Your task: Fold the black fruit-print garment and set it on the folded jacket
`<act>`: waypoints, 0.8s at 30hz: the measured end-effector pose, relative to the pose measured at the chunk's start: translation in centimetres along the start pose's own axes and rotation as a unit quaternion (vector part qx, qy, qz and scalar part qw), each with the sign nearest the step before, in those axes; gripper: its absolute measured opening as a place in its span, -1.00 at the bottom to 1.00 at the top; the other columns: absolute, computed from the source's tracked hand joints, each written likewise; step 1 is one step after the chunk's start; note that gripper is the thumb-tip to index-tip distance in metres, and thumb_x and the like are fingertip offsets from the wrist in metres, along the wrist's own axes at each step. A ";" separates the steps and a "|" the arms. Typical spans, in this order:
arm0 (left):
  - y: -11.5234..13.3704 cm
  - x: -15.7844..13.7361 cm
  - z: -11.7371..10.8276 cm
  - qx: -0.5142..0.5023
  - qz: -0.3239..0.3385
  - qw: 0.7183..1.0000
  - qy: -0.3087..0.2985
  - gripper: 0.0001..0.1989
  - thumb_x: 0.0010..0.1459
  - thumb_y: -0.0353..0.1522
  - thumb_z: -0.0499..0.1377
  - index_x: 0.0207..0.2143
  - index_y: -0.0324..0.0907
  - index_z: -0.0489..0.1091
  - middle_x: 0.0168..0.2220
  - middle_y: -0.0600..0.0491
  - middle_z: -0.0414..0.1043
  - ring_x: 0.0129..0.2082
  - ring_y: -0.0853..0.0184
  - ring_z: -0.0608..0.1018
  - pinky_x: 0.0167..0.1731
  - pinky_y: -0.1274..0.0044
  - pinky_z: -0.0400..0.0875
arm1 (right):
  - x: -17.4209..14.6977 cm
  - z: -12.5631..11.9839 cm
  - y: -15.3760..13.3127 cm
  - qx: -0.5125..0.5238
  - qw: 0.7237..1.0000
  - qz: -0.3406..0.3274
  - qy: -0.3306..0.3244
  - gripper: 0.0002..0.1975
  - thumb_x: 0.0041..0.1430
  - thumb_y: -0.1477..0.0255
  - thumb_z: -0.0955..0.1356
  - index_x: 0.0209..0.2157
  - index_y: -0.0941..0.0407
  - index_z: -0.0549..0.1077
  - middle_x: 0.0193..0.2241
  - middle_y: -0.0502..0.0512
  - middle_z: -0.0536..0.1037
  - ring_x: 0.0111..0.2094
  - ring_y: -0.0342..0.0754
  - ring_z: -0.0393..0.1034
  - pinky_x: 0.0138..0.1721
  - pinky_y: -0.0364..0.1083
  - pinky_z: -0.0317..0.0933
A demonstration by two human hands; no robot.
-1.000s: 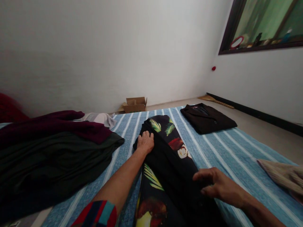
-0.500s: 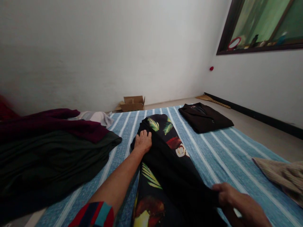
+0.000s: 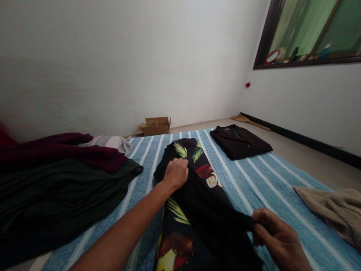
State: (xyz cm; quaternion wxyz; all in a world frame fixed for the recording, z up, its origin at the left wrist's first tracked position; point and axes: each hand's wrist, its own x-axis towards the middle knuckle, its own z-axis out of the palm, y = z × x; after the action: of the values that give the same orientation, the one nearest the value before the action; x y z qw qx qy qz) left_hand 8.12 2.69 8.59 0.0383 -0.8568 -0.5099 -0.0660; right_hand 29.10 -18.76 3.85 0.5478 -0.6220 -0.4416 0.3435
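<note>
A black garment [image 3: 194, 158] printed with green leaves and brown fruit lies in a long, narrow shape on the striped bed sheet. Its plain black sleeve [image 3: 205, 203] runs slantwise across the print, towards me and to the right. My left hand [image 3: 176, 173] is closed, its fingers curled into the sleeve near the far end of the garment. At the lower right, my right hand [image 3: 278, 237] pinches the sleeve's near end between thumb and fingers and holds it drawn out past the garment's side.
A dark brown folded garment [image 3: 241, 141] lies at the far right of the striped sheet [image 3: 149, 150]. On the left are dark green clothing [image 3: 64, 192] and a maroon garment [image 3: 104, 156]. A beige knit [image 3: 335, 207] lies right. Beyond the bed stands a cardboard box [image 3: 156, 128].
My left hand has gone from lying flat on the sleeve to curling round it, slightly nearer me. My right hand has lifted the sleeve's end a little. The view has turned slightly.
</note>
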 end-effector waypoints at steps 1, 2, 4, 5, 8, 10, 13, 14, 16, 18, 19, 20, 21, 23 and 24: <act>1.4 -1.3 -0.7 -0.082 0.038 0.995 -0.034 -0.81 0.12 -0.39 0.02 -0.23 -0.20 0.36 -0.23 -0.03 0.41 -0.15 0.25 0.42 -0.12 0.44 0.25 | 0.0 0.1 0.0 0.011 1.000 0.007 0.001 -0.77 0.03 0.21 0.34 -0.44 0.08 0.35 -0.67 -0.11 0.28 -0.63 -0.17 0.21 -0.58 -0.19 0.12; 2.8 -2.7 -1.3 -0.167 0.088 0.978 -0.087 -0.84 0.08 -0.38 0.06 -0.28 -0.18 0.37 -0.30 0.05 0.43 -0.25 0.32 0.45 -0.20 0.52 0.28 | 0.1 0.2 0.0 0.021 1.000 0.013 -0.004 -0.78 0.02 0.22 0.35 -0.43 0.09 0.34 -0.68 -0.12 0.27 -0.64 -0.18 0.19 -0.59 -0.19 0.11; 5.5 -5.7 -2.0 -0.288 0.134 0.934 -0.165 -0.81 0.01 -0.33 0.14 -0.28 -0.16 0.38 -0.37 0.14 0.43 -0.36 0.40 0.45 -0.34 0.59 0.29 | 0.3 0.2 0.0 0.038 0.999 0.019 -0.020 -0.81 0.02 0.27 0.36 -0.41 0.09 0.34 -0.67 -0.13 0.27 -0.64 -0.20 0.18 -0.60 -0.21 0.09; 6.5 -6.9 -2.2 -0.303 0.137 0.928 -0.169 -0.77 -0.06 -0.32 0.19 -0.29 -0.15 0.39 -0.37 0.15 0.42 -0.36 0.39 0.44 -0.37 0.59 0.27 | 0.4 0.2 0.1 0.047 0.998 0.021 -0.028 -0.82 0.02 0.29 0.36 -0.40 0.09 0.33 -0.67 -0.14 0.27 -0.64 -0.20 0.18 -0.61 -0.21 0.08; 8.7 -9.5 -2.0 -0.276 0.130 0.939 -0.156 -0.75 -0.19 -0.30 0.27 -0.39 -0.16 0.39 -0.41 0.14 0.36 -0.37 0.36 0.40 -0.41 0.56 0.22 | 0.7 0.5 0.3 0.072 0.996 0.025 -0.037 -0.83 0.03 0.33 0.36 -0.38 0.09 0.31 -0.66 -0.15 0.27 -0.65 -0.22 0.17 -0.62 -0.22 0.07; 9.4 -10.2 -1.5 -0.259 0.125 0.949 -0.129 -0.80 -0.19 -0.32 0.26 -0.45 -0.16 0.36 -0.42 0.13 0.33 -0.38 0.35 0.37 -0.42 0.55 0.19 | 0.8 0.8 0.3 0.085 0.995 0.026 -0.035 -0.82 0.02 0.33 0.36 -0.37 0.09 0.31 -0.66 -0.16 0.29 -0.66 -0.22 0.17 -0.62 -0.22 0.07; 9.8 -10.7 -1.0 -0.263 0.123 0.954 -0.076 -0.88 -0.16 -0.42 0.19 -0.53 -0.17 0.27 -0.45 0.13 0.30 -0.38 0.37 0.34 -0.43 0.55 0.16 | 0.8 1.1 0.3 0.093 0.995 0.023 -0.034 -0.82 0.00 0.33 0.37 -0.38 0.10 0.31 -0.66 -0.16 0.30 -0.66 -0.21 0.19 -0.62 -0.22 0.08; 9.9 -10.8 -0.8 -0.262 0.121 0.956 -0.053 -0.88 -0.16 -0.46 0.16 -0.56 -0.17 0.23 -0.46 0.13 0.29 -0.38 0.37 0.34 -0.44 0.55 0.16 | 0.7 1.1 0.2 0.093 0.995 0.022 -0.035 -0.82 0.00 0.34 0.37 -0.38 0.10 0.32 -0.65 -0.15 0.31 -0.65 -0.21 0.19 -0.62 -0.22 0.08; 10.1 -11.3 -0.6 -0.245 0.123 0.962 0.003 -0.85 -0.18 -0.54 0.09 -0.57 -0.16 0.16 -0.49 0.11 0.27 -0.41 0.37 0.33 -0.46 0.54 0.14 | 0.5 1.0 0.2 0.086 0.995 0.021 -0.047 -0.83 0.00 0.33 0.36 -0.36 0.09 0.35 -0.60 -0.12 0.37 -0.61 -0.18 0.25 -0.60 -0.21 0.12; 10.3 -12.0 -0.3 -0.210 0.138 0.966 0.066 -0.82 -0.17 -0.58 0.04 -0.55 -0.15 0.14 -0.50 0.09 0.26 -0.43 0.35 0.32 -0.48 0.51 0.14 | 0.4 0.8 0.3 0.056 0.996 0.007 -0.066 -0.81 0.01 0.34 0.35 -0.31 0.09 0.39 -0.49 -0.04 0.46 -0.51 -0.11 0.34 -0.52 -0.17 0.20; 10.4 -12.3 -0.2 -0.192 0.150 0.965 0.092 -0.82 -0.15 -0.58 0.02 -0.53 -0.14 0.13 -0.51 0.08 0.26 -0.45 0.35 0.32 -0.48 0.50 0.14 | 0.3 0.6 0.3 0.028 0.996 -0.009 -0.081 -0.80 0.00 0.35 0.34 -0.28 0.09 0.40 -0.42 0.00 0.50 -0.43 -0.07 0.39 -0.44 -0.15 0.25; 10.4 -12.6 0.0 -0.176 0.163 0.964 0.113 -0.81 -0.13 -0.59 0.01 -0.52 -0.13 0.12 -0.52 0.08 0.25 -0.46 0.34 0.32 -0.49 0.49 0.14 | 0.2 0.5 0.3 -0.007 0.995 -0.033 -0.095 -0.78 -0.02 0.38 0.34 -0.26 0.09 0.42 -0.36 0.02 0.51 -0.35 -0.04 0.41 -0.35 -0.12 0.27; 10.5 -12.9 0.1 -0.162 0.175 0.962 0.128 -0.81 -0.11 -0.59 -0.01 -0.51 -0.12 0.12 -0.53 0.08 0.25 -0.48 0.34 0.33 -0.50 0.48 0.14 | 0.2 0.4 0.3 -0.045 0.991 -0.059 -0.107 -0.75 -0.05 0.42 0.34 -0.24 0.08 0.44 -0.32 0.04 0.52 -0.29 -0.01 0.41 -0.27 -0.09 0.27; 10.5 -13.4 0.3 -0.143 0.191 0.960 0.146 -0.81 -0.09 -0.59 -0.02 -0.50 -0.11 0.10 -0.55 0.08 0.24 -0.51 0.34 0.33 -0.53 0.47 0.13 | 0.1 0.2 0.2 -0.111 0.982 -0.096 -0.118 -0.73 -0.09 0.48 0.32 -0.26 0.08 0.45 -0.32 0.03 0.53 -0.26 0.01 0.42 -0.22 -0.08 0.26; 10.5 -13.6 0.4 -0.136 0.193 0.960 0.151 -0.80 -0.09 -0.58 -0.02 -0.51 -0.11 0.09 -0.56 0.08 0.24 -0.52 0.34 0.33 -0.54 0.46 0.12 | 0.1 0.1 0.2 -0.133 0.979 -0.102 -0.116 -0.76 -0.09 0.49 0.29 -0.29 0.08 0.44 -0.36 0.02 0.53 -0.29 0.00 0.42 -0.26 -0.09 0.26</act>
State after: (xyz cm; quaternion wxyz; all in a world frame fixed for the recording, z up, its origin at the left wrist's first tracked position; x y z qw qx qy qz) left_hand 10.98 -14.10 6.15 0.0104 -0.9162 -0.3093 -0.2547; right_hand 29.03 -18.64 3.64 0.4371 -0.5969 -0.6051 0.2940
